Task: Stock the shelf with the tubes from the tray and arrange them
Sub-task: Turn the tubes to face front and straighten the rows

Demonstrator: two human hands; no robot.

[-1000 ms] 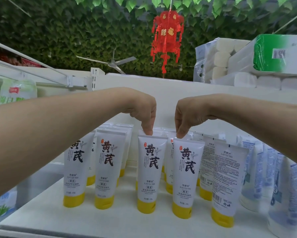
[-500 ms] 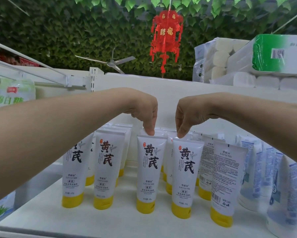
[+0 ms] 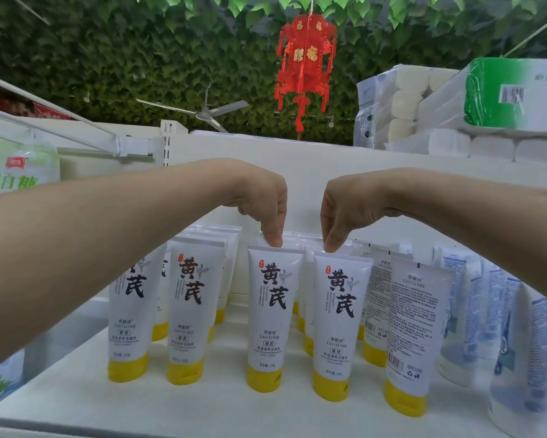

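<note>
Several white tubes with yellow caps stand cap-down in rows on the white shelf (image 3: 139, 409). My left hand (image 3: 267, 205) reaches down and pinches the top edge of a front-row tube (image 3: 272, 314). My right hand (image 3: 340, 207) pinches the top edge of the neighbouring tube (image 3: 338, 324) to its right. Both tubes stand upright with their labels facing me. Two more front tubes (image 3: 188, 308) stand to the left, partly behind my left forearm. One tube (image 3: 414, 336) at the right shows its back label. No tray is in view.
Blue-and-white tubes (image 3: 487, 317) crowd the shelf's right end. Packs of toilet rolls (image 3: 455, 105) sit on top of the shelf at the right. A red lantern (image 3: 304, 67) hangs above, before a leafy wall. A green-lettered packet (image 3: 16, 175) hangs at the left.
Both hands stay pinching the tops of the two middle tubes. The tubes have shifted very slightly; nothing was picked up or let go.
</note>
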